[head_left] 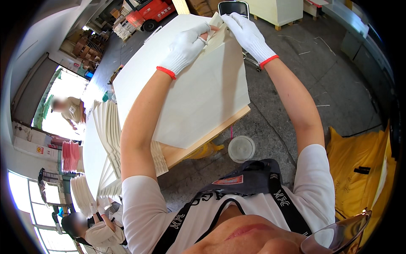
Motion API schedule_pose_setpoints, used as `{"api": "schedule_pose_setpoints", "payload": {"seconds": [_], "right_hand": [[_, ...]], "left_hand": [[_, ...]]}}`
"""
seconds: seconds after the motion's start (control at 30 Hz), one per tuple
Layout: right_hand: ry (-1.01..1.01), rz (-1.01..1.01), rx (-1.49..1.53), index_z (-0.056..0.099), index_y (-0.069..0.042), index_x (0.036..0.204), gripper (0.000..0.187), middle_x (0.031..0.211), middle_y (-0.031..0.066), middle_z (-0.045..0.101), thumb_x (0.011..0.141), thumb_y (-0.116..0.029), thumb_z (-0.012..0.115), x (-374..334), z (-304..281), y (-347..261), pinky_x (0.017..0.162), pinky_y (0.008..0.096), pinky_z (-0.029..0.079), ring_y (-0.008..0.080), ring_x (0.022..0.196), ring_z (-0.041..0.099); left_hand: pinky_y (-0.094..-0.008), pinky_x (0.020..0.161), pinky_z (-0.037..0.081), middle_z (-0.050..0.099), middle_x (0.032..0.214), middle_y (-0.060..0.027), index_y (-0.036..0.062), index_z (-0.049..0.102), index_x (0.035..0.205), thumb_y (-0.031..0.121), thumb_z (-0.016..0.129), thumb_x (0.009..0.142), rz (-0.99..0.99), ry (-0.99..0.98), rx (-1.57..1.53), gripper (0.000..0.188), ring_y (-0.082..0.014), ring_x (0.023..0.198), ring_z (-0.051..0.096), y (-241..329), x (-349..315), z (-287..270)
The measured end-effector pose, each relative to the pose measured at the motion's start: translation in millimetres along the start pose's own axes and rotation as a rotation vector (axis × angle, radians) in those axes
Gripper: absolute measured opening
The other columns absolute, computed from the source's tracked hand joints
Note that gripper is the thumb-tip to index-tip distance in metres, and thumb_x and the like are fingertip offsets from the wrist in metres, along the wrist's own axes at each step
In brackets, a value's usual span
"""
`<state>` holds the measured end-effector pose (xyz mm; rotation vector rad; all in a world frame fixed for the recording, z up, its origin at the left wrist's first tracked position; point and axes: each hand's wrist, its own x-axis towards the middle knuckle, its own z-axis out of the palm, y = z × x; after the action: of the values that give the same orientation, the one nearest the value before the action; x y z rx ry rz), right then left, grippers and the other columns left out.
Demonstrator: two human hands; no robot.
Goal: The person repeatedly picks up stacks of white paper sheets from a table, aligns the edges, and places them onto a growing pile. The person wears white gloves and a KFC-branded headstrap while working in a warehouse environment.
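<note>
A large cream-white paper sheet [203, 97] lies over the wooden worktable in front of me, with a narrow folded strip [218, 40] along its far right part. My left hand [186, 46], in a white knit glove with a red cuff, is closed at this strip, its fingers curled and some fingertips bare. Just right of it, my right hand [248, 36], gloved the same way, pinches the sheet's far right edge. The fingertips of the right hand are partly hidden.
Stacks of folded cream paper [108, 131] stand at the left. A white bucket [241, 149] is on the floor near the table edge [207, 137]. Yellow bags [359, 165] lie at right, a chair [234, 7] and red forklift [150, 15] beyond. Two people [69, 110] work at left.
</note>
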<state>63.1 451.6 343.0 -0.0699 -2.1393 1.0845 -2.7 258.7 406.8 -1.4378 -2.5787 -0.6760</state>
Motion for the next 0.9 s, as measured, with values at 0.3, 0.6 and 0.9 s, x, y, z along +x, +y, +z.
{"api": "schedule_pose_setpoints", "payload": {"seconds": [0.3,0.6,0.9], "right_hand": [[0.024,-0.002,0.022,0.056,-0.004,0.1,0.053,0.088,0.0166,0.059,0.1,-0.053,0.037,0.6,4.5,3.8,0.078,0.0421,0.044,0.0362,0.087,0.059],[0.028,0.042,-0.141,0.064,-0.009,0.1,0.061,0.09,0.0136,0.066,0.096,-0.063,0.037,-2.2,-24.8,5.3,0.079,0.0403,0.048,0.0316,0.089,0.065],[-0.297,-0.059,-0.625,0.066,-0.012,0.104,0.064,0.087,0.0107,0.068,0.094,-0.068,0.038,-4.1,-38.1,-4.1,0.073,0.0399,0.052,0.0262,0.08,0.067]], "left_hand": [[-0.0367,0.081,0.05,0.073,0.098,-0.0066,0.026,0.065,0.123,0.039,0.067,0.089,-0.023,0.0,0.016,0.036,-0.0218,0.088,0.068,-0.9,-1.1,2.1],[-0.0434,0.08,0.054,0.072,0.101,-0.0123,0.0311,0.06,0.131,0.028,0.062,0.084,0.114,0.075,0.198,0.047,-0.0316,0.092,0.069,4.8,-8.3,4.7],[-0.0437,0.077,0.053,0.072,0.098,-0.0118,0.0293,0.06,0.13,0.035,0.059,0.086,0.05,0.024,0.292,0.044,-0.034,0.089,0.068,6.2,-0.8,3.5]]}}
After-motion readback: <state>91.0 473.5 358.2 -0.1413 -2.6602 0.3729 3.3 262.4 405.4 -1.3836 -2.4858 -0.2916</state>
